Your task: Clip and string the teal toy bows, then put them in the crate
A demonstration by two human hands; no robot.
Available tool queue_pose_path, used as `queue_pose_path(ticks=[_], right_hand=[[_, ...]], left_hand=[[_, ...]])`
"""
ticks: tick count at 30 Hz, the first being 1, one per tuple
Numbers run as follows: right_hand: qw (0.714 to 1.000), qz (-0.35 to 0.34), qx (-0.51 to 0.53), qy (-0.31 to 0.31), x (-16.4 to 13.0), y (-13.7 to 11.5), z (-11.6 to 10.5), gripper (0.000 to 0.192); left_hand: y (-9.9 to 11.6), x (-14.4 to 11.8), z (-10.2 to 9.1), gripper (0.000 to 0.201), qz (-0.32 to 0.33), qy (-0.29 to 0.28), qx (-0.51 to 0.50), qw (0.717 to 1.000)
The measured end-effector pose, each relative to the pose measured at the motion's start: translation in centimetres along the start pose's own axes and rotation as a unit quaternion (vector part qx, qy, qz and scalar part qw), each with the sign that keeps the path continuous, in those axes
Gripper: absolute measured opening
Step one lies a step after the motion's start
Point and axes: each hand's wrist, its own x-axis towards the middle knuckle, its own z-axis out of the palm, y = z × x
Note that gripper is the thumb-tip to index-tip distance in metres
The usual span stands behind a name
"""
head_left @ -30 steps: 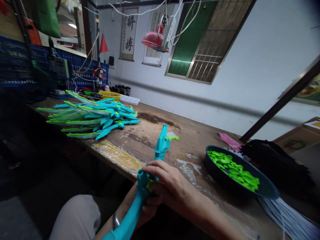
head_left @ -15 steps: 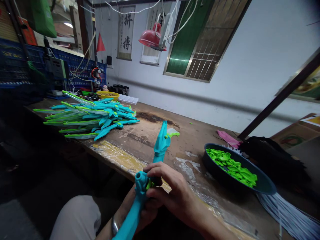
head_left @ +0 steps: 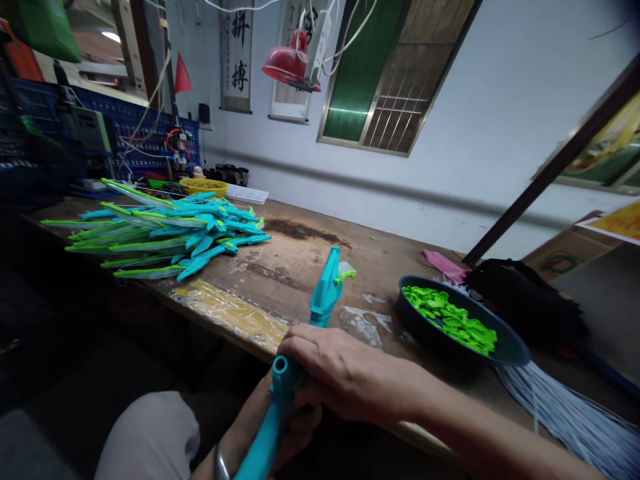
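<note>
A turquoise plastic toy bow body slants up from my lap over the table edge, with a ring-shaped open end facing me near its middle. My left hand, with a metal bracelet at its wrist, is closed around it from below. Over its middle lies my right hand, fingers curled down and gripping. The fingertips and whatever is under them are hidden. Beside the upper end shows a clear piece with a bright green edge; I cannot tell whether it is attached.
At left is a heap of turquoise and green toy bows. A dark round tray of green plastic pieces stands at right, near a bundle of pale strands. Behind are a yellow bowl, a pink cloth and a hanging red lamp.
My right hand has turned and closed over the middle of the toy bow, covering a small green part that showed at its fingertips. The view has shifted slightly right.
</note>
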Motion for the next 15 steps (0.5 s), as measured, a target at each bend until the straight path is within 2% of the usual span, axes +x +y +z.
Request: queue_pose_path(ticks=[6,10,13,15], right_hand=[[0.998,-0.016,-0.056,0.014,-1.1,0.6,1.9,0.025],[0.998,-0.017,-0.060,0.022,-1.9,1.0,2.9,0.019],[0.999,-0.019,-0.023,0.025,-2.2,1.3,3.4,0.011],[0.999,-0.022,-0.011,0.039,-2.4,1.3,3.8,0.015]], left_hand=[[-0.5,-1.0,1.2,0.048,-0.070,-0.039,0.031,0.996],[-0.6,-0.8,0.9,0.042,-0.114,-0.051,0.037,0.992],[-0.5,-0.4,0.0,0.041,-0.083,-0.021,0.054,0.995],[-0.4,-0.1,-0.5,0.036,-0.036,0.013,0.069,0.997]])
